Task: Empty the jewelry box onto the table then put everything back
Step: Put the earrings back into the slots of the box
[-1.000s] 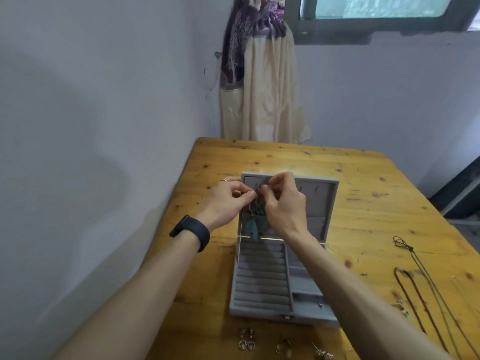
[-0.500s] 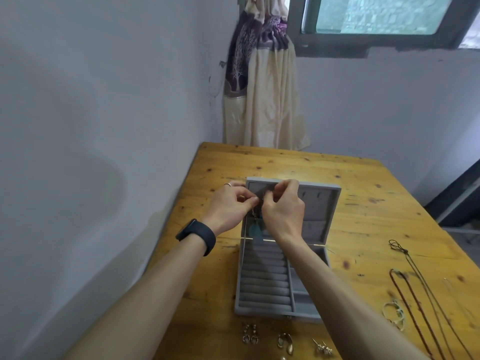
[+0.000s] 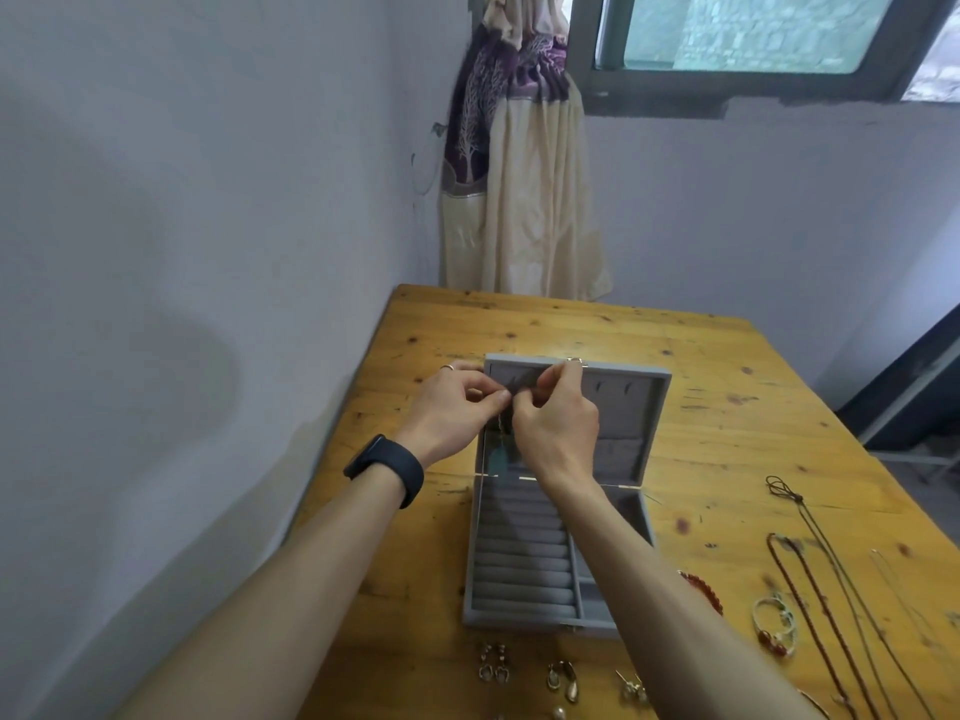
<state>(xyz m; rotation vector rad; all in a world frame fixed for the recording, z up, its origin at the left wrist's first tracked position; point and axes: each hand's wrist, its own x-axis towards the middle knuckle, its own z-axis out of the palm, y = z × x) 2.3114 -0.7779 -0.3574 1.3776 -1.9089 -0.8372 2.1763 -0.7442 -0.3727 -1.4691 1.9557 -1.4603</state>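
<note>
The jewelry box [image 3: 524, 558] stands open on the wooden desk [image 3: 727, 407], left of the desk's centre. Its lid [image 3: 628, 407] is upright at the far side and its tray of grey ring rolls faces the near edge.

Both hands are raised together in front of the lid's inner face, at its upper left corner, fingertips nearly touching. The left hand [image 3: 457, 407] pinches with thumb and forefinger. The right hand [image 3: 558, 423] has its fingers curled in just beside it, and one finger reaches the lid's top rim. Between them they hold the top of a thin hanging piece. Its teal pendant [image 3: 503, 459] dangles below the hands, in front of the lid and above the hinge line.

The exact point of grip is hidden behind the fingers, as is whatever the piece hangs from. The right forearm covers most of the box's right compartments.

The left wrist carries a dark wristband [image 3: 387, 467], and one left finger wears a ring [image 3: 448, 367].

Small earrings [image 3: 493, 667] lie in a row on the desk just near of the box. To the right lie a red bead string [image 3: 704, 589], partly under the forearm, a bracelet [image 3: 774, 621] and long cord necklaces [image 3: 810, 579]. The necklaces are cut off at the bottom edge.

A tied curtain [image 3: 519, 200] hangs beyond the far end of the desk, below a window [image 3: 753, 33].
</note>
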